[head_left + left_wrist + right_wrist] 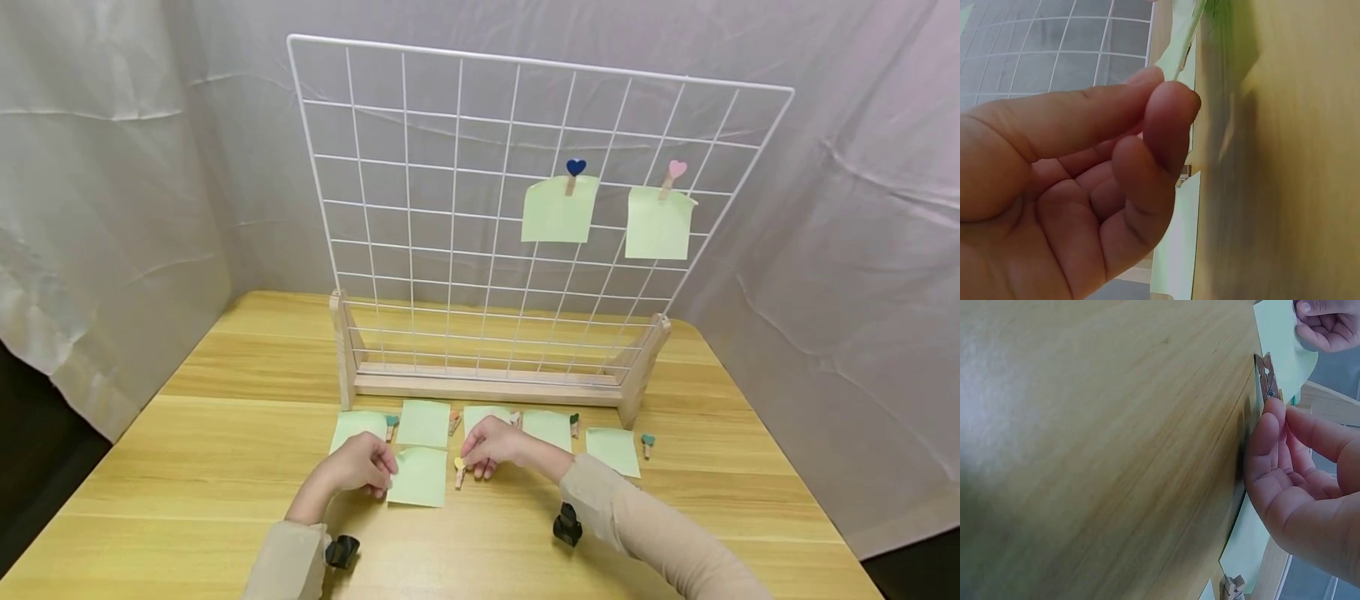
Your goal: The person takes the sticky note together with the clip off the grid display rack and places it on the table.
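On a wooden table point(187, 475), a white wire grid point(498, 217) is being held by a stand point(487, 387). In front, by the left hand point(362, 462), a green note point(417, 477) is being pinched; just beside, by the right hand point(491, 446), a yellow-heart clothespin point(459, 473) is being gripped.

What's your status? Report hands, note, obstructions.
Left hand pinches front green note. Right hand pinches yellow-heart clothespin. Nothing visibly in the way.
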Demonstrator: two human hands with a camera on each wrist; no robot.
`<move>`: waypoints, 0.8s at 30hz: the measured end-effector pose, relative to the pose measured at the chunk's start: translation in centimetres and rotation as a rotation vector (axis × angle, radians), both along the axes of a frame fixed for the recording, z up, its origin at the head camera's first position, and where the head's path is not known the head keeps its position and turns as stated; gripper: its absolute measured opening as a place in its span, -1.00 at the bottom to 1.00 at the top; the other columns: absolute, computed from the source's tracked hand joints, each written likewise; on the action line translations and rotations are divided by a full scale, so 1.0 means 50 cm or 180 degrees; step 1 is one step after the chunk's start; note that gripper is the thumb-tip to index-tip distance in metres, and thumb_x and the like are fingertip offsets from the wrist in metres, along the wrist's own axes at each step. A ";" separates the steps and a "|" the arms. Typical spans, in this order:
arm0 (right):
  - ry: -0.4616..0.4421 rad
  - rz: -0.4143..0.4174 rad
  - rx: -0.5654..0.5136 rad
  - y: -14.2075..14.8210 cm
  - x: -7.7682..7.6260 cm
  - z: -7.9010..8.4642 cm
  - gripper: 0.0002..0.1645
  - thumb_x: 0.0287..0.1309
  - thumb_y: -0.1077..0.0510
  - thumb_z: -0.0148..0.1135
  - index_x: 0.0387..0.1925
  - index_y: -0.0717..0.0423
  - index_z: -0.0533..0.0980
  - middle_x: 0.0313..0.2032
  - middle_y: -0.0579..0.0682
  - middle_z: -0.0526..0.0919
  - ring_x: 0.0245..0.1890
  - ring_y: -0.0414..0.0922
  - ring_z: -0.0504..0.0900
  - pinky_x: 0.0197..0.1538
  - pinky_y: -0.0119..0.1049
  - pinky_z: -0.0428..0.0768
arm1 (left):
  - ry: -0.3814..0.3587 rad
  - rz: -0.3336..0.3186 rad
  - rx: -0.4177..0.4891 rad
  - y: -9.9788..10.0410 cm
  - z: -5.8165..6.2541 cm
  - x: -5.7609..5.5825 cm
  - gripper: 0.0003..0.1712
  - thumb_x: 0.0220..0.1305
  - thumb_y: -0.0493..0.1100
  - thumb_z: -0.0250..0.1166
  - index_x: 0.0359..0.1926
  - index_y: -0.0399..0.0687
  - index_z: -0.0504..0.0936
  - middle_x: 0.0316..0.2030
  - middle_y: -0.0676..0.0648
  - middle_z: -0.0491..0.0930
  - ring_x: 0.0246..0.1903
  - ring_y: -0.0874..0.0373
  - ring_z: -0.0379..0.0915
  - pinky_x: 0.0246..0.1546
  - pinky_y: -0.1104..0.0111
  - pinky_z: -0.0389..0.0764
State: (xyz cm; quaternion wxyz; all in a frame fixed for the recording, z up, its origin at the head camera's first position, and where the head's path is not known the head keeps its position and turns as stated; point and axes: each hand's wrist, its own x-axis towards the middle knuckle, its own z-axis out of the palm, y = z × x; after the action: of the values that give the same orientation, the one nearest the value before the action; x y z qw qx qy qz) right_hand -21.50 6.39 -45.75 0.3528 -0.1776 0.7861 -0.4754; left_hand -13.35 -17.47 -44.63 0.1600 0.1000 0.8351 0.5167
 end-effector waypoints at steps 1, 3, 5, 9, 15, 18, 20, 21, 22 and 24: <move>0.0009 0.0000 0.0010 0.000 0.000 0.000 -0.94 -0.02 0.46 0.15 -0.42 0.42 0.50 -0.66 0.07 0.55 -0.74 -0.19 0.49 -0.60 -0.35 0.54 | 0.0000 0.0007 -0.0023 0.000 0.000 0.000 -0.90 -0.08 -0.58 0.17 -0.52 -0.40 0.48 -0.71 -0.06 0.47 -0.75 0.19 0.40 -0.72 0.45 0.40; 0.0038 0.0008 0.0029 -0.001 0.000 -0.002 -0.95 -0.03 0.46 0.16 -0.43 0.43 0.50 -0.66 0.06 0.55 -0.75 -0.20 0.49 -0.60 -0.36 0.54 | -0.0010 0.0032 -0.0072 0.000 0.000 -0.001 -0.89 -0.11 -0.58 0.17 -0.53 -0.39 0.48 -0.71 -0.07 0.48 -0.75 0.18 0.40 -0.72 0.44 0.41; 0.0052 0.0015 0.0047 -0.001 0.000 -0.002 -0.95 -0.03 0.46 0.16 -0.44 0.43 0.51 -0.66 0.06 0.55 -0.75 -0.21 0.49 -0.60 -0.36 0.54 | -0.0040 0.0064 -0.0108 0.001 0.002 -0.002 -0.89 -0.11 -0.57 0.19 -0.54 -0.38 0.48 -0.70 -0.07 0.47 -0.75 0.18 0.41 -0.72 0.43 0.42; 0.0085 0.0021 0.0047 0.000 -0.002 -0.001 -0.96 -0.03 0.45 0.17 -0.45 0.42 0.51 -0.64 0.08 0.57 -0.74 -0.20 0.49 -0.59 -0.35 0.55 | -0.0086 0.0120 -0.0137 0.001 0.005 -0.001 -0.90 -0.09 -0.56 0.20 -0.52 -0.37 0.48 -0.67 -0.08 0.46 -0.75 0.17 0.41 -0.70 0.40 0.44; 0.0104 -0.0021 0.0082 0.005 -0.005 0.001 -0.96 -0.01 0.41 0.17 -0.46 0.39 0.52 -0.62 0.09 0.56 -0.74 -0.18 0.49 -0.60 -0.34 0.54 | -0.0113 0.0285 -0.0265 0.003 0.008 -0.002 -0.91 -0.06 -0.53 0.20 -0.50 -0.36 0.48 -0.63 -0.09 0.46 -0.74 0.15 0.42 -0.68 0.38 0.47; 0.0134 -0.0056 0.0093 0.008 -0.007 0.004 -0.95 0.01 0.39 0.17 -0.46 0.37 0.52 -0.61 0.09 0.56 -0.74 -0.19 0.49 -0.62 -0.36 0.53 | -0.0080 0.0400 -0.0361 0.006 0.011 -0.004 -0.94 0.00 -0.49 0.20 -0.47 -0.35 0.48 -0.60 -0.09 0.46 -0.73 0.13 0.42 -0.67 0.36 0.48; 0.0154 -0.0063 0.0082 0.011 -0.007 0.006 -0.94 0.02 0.38 0.16 -0.46 0.36 0.51 -0.61 0.09 0.56 -0.74 -0.19 0.49 -0.63 -0.37 0.53 | -0.0045 0.0425 -0.0414 0.008 0.013 -0.005 -0.96 0.03 -0.46 0.20 -0.47 -0.33 0.49 -0.60 -0.08 0.45 -0.72 0.13 0.42 -0.67 0.36 0.48; 0.0159 -0.0057 0.0072 0.012 -0.008 0.008 -0.94 0.03 0.37 0.15 -0.46 0.36 0.51 -0.60 0.09 0.55 -0.74 -0.19 0.49 -0.63 -0.38 0.52 | -0.0025 0.0430 -0.0430 0.009 0.015 -0.006 -0.96 0.04 -0.44 0.20 -0.47 -0.32 0.49 -0.60 -0.07 0.46 -0.72 0.14 0.42 -0.67 0.36 0.48; 0.0167 -0.0044 0.0059 0.013 -0.008 0.009 -0.93 0.03 0.36 0.15 -0.46 0.36 0.51 -0.60 0.09 0.56 -0.74 -0.19 0.49 -0.63 -0.39 0.52 | -0.0002 0.0428 -0.0438 0.010 0.016 -0.007 -0.96 0.06 -0.42 0.19 -0.47 -0.31 0.49 -0.60 -0.07 0.46 -0.73 0.14 0.42 -0.67 0.36 0.48; 0.0174 -0.0021 0.0022 0.016 -0.009 0.011 -0.92 0.04 0.35 0.14 -0.45 0.36 0.51 -0.59 0.11 0.56 -0.74 -0.20 0.49 -0.63 -0.39 0.52 | 0.0056 0.0407 -0.0464 0.013 0.020 -0.009 -0.94 0.10 -0.38 0.19 -0.48 -0.29 0.49 -0.60 -0.07 0.46 -0.73 0.14 0.42 -0.67 0.35 0.48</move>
State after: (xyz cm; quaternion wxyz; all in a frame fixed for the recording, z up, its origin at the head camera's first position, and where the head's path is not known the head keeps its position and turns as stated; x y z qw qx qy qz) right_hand -21.93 7.21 -45.19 0.3302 -0.1867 0.7977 -0.4689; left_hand -13.81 -16.83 -43.63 0.1263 0.0391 0.8766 0.4628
